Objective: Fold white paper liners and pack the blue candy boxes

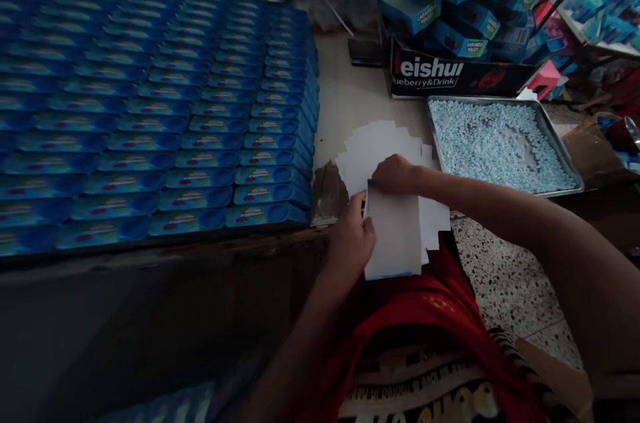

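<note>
A small cardboard carton (393, 233), white inside with a strip of blue at its near edge, is tilted above my lap. My left hand (353, 233) is closed on its left side, thumb toward the white face. At the far end of the carton my right hand (395, 173) is closed, fingers curled down against the card; its fingertips are hidden. Beneath the carton a fanned stack of white card blanks (377, 139) spreads over the table edge.
Rows of blue packed cartons (200, 106) fill the table's left. To the right, a metal tray (573, 177) holds small pale-blue pieces. Behind it, a black printed box (475, 79) carries blue open cartons (465, 43). A dark flat object (367, 53) lies beside that box.
</note>
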`<action>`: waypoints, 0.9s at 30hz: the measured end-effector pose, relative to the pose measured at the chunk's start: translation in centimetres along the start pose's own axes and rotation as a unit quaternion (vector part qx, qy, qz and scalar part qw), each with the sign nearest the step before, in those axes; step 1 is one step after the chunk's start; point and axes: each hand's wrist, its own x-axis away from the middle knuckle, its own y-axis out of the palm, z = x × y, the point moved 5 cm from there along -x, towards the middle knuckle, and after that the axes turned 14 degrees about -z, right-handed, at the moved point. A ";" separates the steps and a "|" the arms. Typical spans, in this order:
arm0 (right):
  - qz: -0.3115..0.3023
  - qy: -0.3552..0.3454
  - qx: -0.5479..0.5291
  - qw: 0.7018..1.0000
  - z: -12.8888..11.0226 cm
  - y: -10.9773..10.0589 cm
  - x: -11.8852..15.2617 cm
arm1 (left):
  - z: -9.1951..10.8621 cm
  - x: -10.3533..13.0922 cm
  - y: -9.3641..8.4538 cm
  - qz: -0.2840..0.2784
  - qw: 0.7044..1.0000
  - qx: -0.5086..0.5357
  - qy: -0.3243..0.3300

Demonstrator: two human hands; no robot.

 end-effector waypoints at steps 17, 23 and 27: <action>0.378 -0.017 -0.153 0.913 2.7 9.7 10.9 | 5.6 -4.7 -3.2 0.055 0.906 -0.324 0.267; 0.381 0.028 -0.197 0.903 2.4 10.2 8.1 | 1.9 -1.6 0.9 0.098 0.934 -0.318 0.131; 0.375 0.078 -0.172 0.907 3.0 9.5 6.7 | 1.4 -6.0 0.8 0.010 0.958 -0.281 0.050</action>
